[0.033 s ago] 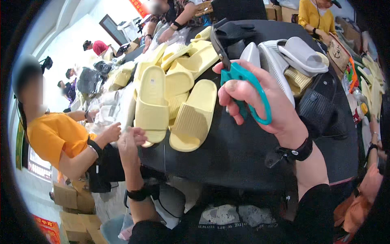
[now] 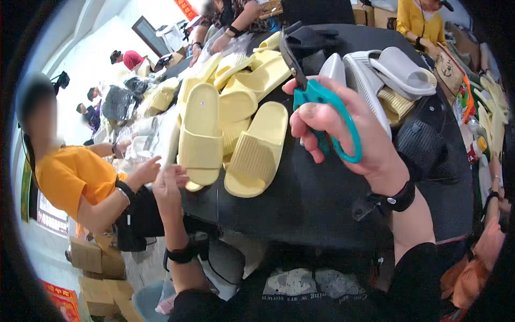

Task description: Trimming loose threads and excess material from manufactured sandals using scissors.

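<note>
Cardboard boxes (image 2: 86,256) sit lower left | red poster (image 2: 63,307) shows nearby | orange-shirted person (image 2: 75,174) is at left | yellow-capped bottle (image 2: 475,149) is far right

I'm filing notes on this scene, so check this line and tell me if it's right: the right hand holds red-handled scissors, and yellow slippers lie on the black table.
One thing is wrong: the scissors are teal-handled, not red-handled, as the head view shows. The right hand does hold them, and yellow slippers lie on the black table.
</note>
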`<state>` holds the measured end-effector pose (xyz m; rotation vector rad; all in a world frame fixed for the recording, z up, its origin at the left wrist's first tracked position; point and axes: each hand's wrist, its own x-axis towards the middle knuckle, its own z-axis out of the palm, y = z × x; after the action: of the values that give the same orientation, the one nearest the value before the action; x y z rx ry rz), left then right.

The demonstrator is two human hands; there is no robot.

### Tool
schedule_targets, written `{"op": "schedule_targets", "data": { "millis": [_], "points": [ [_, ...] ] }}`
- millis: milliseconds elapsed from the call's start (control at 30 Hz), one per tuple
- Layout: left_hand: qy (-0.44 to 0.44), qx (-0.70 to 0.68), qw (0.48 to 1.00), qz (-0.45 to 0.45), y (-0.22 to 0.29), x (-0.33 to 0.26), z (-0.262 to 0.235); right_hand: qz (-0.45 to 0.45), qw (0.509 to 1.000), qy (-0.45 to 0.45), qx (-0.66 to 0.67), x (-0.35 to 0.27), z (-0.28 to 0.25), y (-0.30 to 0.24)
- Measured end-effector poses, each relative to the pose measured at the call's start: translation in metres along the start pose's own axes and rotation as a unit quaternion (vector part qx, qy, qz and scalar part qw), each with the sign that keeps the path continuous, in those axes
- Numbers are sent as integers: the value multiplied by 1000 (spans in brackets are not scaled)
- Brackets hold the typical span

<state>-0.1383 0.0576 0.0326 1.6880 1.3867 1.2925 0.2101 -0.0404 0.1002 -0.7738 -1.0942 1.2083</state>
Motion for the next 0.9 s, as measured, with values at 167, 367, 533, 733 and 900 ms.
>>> {"op": "schedule_targets", "data": {
  "millis": [167, 367, 533, 733, 900],
  "points": [
    [30, 183, 973, 139, 25, 0, 5, -37, 998, -18, -43, 2, 4, 6],
    [-99, 422, 811, 392, 49, 11, 50, -15, 999, -19, -30, 5, 0, 7],
    [-240, 501, 769, 318, 48, 38, 56, -29, 999, -25, -29, 2, -2, 1],
    [-323, 361, 849, 210, 79, 47, 66, -8, 999, -35, -1, 2, -7, -3],
    [-445, 378, 786, 203, 77, 52, 98, 0, 999, -47, 23, 0, -11, 1]
  ]
}}
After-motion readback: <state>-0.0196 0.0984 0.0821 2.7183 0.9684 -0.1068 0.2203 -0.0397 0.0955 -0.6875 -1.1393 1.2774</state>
